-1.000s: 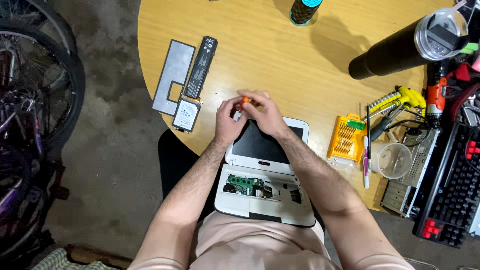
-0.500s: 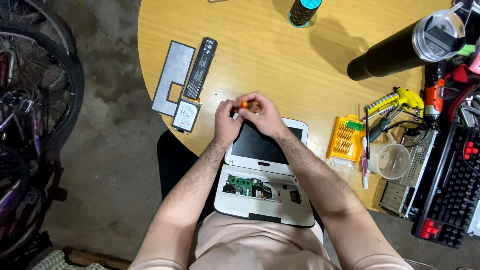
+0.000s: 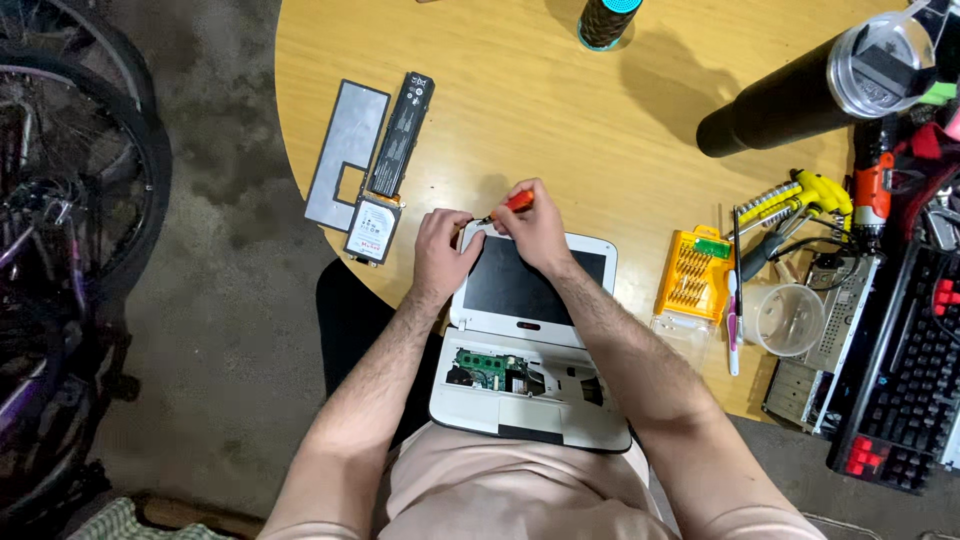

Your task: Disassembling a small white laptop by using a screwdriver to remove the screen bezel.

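The laptop [image 3: 530, 340] lies at the table's [image 3: 560, 120] near edge, its near end off the table over the person's lap. Both hands meet at its far left corner: the left hand [image 3: 442, 250] on the left, the right hand [image 3: 532, 228] just right of it, with the screwdriver [image 3: 506, 207] in it. Left of the hands lie the drive [image 3: 373, 230], and beyond it the battery [image 3: 401, 133] with the plate [image 3: 345, 152] on its left. Right of the laptop sits the bit case [image 3: 694, 272], then the cup [image 3: 788, 318], then the keyboard [image 3: 905, 380] at the far right. A flask [image 3: 790, 95] lies far right, and a wheel [image 3: 80, 150] stands left of the table.
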